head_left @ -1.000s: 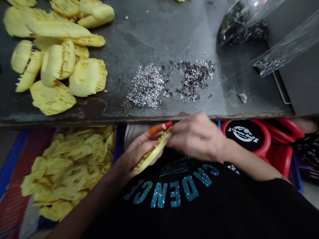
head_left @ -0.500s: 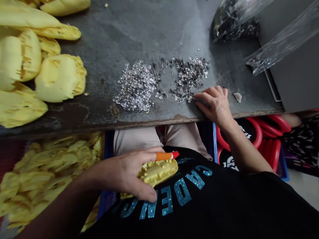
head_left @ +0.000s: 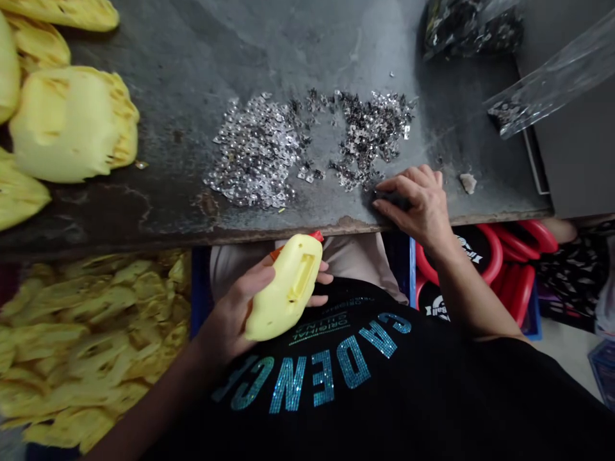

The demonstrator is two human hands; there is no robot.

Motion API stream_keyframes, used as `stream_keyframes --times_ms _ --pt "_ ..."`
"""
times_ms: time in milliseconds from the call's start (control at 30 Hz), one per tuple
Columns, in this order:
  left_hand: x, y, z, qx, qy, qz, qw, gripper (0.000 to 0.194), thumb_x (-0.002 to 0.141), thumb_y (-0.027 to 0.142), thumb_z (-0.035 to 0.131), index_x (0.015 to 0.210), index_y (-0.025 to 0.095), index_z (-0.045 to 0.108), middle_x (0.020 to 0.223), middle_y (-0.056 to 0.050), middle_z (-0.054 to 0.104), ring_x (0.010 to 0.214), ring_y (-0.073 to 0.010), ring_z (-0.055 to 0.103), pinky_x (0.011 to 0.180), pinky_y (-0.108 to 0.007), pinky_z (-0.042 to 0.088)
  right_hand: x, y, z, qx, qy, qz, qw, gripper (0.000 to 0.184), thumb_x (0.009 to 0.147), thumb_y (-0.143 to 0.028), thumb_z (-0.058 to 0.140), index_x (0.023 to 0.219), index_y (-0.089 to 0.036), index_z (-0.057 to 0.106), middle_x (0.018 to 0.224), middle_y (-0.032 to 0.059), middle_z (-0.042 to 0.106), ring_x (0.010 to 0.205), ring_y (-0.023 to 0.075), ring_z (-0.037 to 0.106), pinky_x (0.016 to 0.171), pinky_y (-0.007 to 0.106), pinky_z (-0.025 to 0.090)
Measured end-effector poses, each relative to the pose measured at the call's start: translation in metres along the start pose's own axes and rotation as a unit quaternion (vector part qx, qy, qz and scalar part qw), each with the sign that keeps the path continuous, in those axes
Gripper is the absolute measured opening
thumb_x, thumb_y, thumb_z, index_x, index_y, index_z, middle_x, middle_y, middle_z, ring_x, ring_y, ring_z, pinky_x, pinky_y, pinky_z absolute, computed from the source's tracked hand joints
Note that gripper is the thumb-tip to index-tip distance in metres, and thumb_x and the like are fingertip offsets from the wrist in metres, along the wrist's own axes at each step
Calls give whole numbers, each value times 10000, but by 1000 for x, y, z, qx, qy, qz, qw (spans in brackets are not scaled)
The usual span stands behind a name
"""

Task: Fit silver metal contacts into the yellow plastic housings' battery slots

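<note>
My left hand is closed around a yellow plastic shell with an orange and red tip at its far end. I hold it over my lap, just below the edge of the dark worktable, smooth side up. My right hand rests on the table near its front edge. Its fingers are bent and pinched at the near side of a heap of small darker metal pieces. A second heap of shinier metal pieces lies to the left of it.
More yellow shells lie on the table's left end. A bin of yellow shells sits below left. Red rings are stacked below right. Clear bags of metal pieces lie at the table's far right.
My left hand has turned the yellow shell over, from ribbed side up to smooth side up, and raised it toward the table edge. My right hand has stayed at the darker heap.
</note>
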State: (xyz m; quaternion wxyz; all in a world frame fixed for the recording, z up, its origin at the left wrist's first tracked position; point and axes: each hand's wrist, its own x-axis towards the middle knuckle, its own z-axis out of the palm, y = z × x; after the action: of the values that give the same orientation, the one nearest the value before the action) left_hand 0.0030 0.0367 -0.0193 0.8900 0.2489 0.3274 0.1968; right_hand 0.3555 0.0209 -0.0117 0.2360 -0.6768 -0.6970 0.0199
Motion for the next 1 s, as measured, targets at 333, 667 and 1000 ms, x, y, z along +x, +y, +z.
stream_keyframes --times_ms 333,667,1000 --pt "-14 11 24 -15 37 -28 999 601 1097 630 653 1487 212 839 1434 -159 866 1204 -342 856 986 -410 749 9 9 -23 75 -76 56 993 203 1092 -379 680 980 -252 792 1003 66 854 1011 308 760 1001 497 472" --pt "-9 14 31 -23 60 -53 997 724 1093 724 662 1617 233 753 1434 -150 869 1145 -321 865 832 -383 762 -2 17 -24 22 -27 24 999 246 1093 -320 649 1210 -256 855 1077 81 835 1032 301 757 989 481 478" --pt "10 -1 39 -113 22 -38 993 657 979 624 808 1520 252 776 1371 -150 891 1130 -383 896 813 -450 767 -10 -18 -29 144 -33 -36 988 159 1103 -414 736 1059 -299 837 1006 34 875 909 275 803 943 476 563"
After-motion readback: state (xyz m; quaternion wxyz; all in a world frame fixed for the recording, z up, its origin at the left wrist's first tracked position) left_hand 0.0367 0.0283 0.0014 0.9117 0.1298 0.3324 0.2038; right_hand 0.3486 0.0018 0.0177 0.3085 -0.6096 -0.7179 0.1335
